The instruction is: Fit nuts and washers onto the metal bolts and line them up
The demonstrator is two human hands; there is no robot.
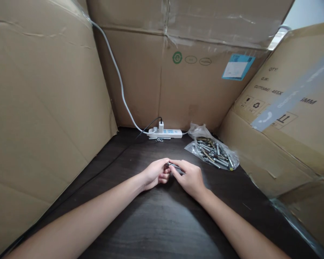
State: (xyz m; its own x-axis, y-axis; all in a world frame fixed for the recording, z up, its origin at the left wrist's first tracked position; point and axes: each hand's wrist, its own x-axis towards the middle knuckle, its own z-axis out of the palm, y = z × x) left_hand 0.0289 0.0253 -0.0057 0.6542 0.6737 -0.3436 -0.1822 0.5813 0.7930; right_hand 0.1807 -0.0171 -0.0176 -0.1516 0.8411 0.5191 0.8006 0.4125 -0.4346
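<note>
Above the middle of the dark table, my left hand (156, 175) and my right hand (191, 177) meet fingertip to fingertip. Between them is a slim silver metal bolt (175, 166), mostly covered by the fingers. The fingers of my left hand are curled and pinch its left end. My right hand's thumb and fingers close on the bolt from the right. Behind the hands, a long metal rod or bolt (166, 139) and several small rings, nuts or washers (159, 140), lie by the power strip.
A white power strip (175, 133) with a charger (161, 126) stands at the back. A clear plastic bag (214, 151) of metal bolts lies right of it. A black cable (105, 167) crosses the left side. Cardboard walls (135, 82) enclose the table (151, 230).
</note>
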